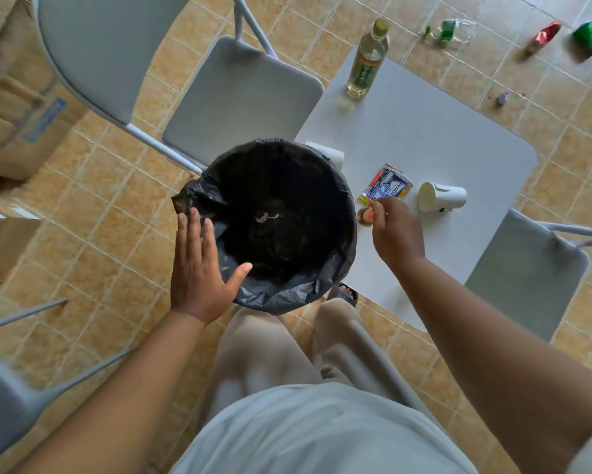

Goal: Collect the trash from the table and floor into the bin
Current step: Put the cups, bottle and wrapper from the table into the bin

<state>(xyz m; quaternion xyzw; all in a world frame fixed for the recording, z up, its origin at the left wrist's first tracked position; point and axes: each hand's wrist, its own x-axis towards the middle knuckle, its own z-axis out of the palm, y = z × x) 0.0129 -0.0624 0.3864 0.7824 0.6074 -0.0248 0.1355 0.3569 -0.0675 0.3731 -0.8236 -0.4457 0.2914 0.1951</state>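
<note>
A bin (345,213) lined with a black bag stands on the floor beside the white table (424,131). My left hand (198,268) lies flat and open on the bin's near-left rim. My right hand (395,230) hovers over the table's left edge, fingers curled at a small orange piece of trash (366,216); whether it grips it I cannot tell. Just beyond lie a blue-and-white wrapper (388,184) and a tipped white paper cup (441,197). A second white cup (328,153) peeks from behind the bin. A tea bottle (368,59) stands at the table's far corner.
On the tiled floor at the far right lie green wrappers (590,37), a red wrapper (545,35), clear-and-green plastic scraps (446,30) and a small purple bit (502,98). Grey folding chairs (239,97) stand left and right of the table. Cardboard boxes (21,107) are at far left.
</note>
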